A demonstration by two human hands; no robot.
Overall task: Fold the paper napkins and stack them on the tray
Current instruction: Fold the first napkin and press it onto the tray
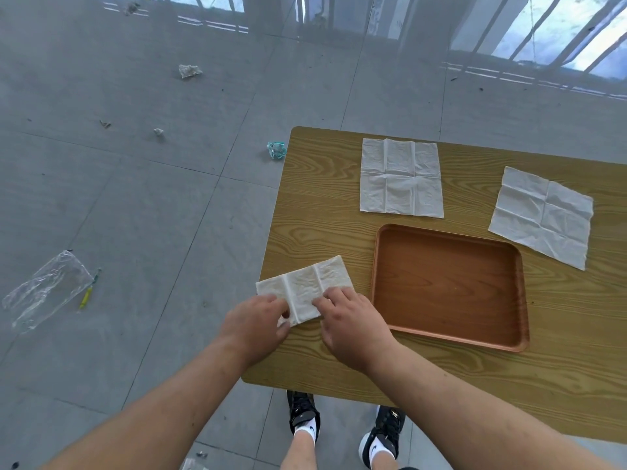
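Note:
A white paper napkin folded in half (pixel 307 283) lies at the left edge of the wooden table (pixel 339 361), partly overhanging it. My left hand (pixel 252 325) pinches its near left corner. My right hand (pixel 353 329) presses on its near right part, fingertips on the paper. A brown tray (pixel 381 266) with nothing in it sits just right of the hands. Two unfolded napkins lie flat beyond it: one (pixel 401 178) at the back centre, another (pixel 541 217) at the back right.
The table's left edge drops to a grey tiled floor strewn with litter: a clear plastic wrapper (pixel 47 290), a yellow-green stick (pixel 87 295), a teal wrapper (pixel 276 150) and crumpled paper (pixel 189 71). My shoes (pixel 304 415) show under the table's near edge.

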